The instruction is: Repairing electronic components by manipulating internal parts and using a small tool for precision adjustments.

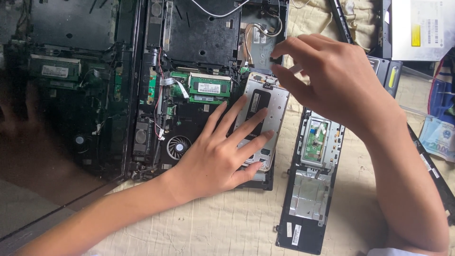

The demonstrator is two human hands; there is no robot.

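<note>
An opened black laptop base (199,42) lies on a cream cloth with its circuit boards bare. A silver hard drive (279,102) in a metal bracket sits tilted at the base's right side. My left hand (222,151) lies flat on this drive, fingers spread, gripping nothing. My right hand (332,80) hovers over the drive's top corner. Its thumb and forefinger are pinched on a small dark part (274,59) there; what that part is I cannot make out.
A green memory module (208,87) and a round fan (179,146) sit left of the drive. A detached black palm-rest panel (308,189) lies to the right. The glossy screen (61,95) lies at left. An optical drive (422,28) and a banknote (438,137) are at right.
</note>
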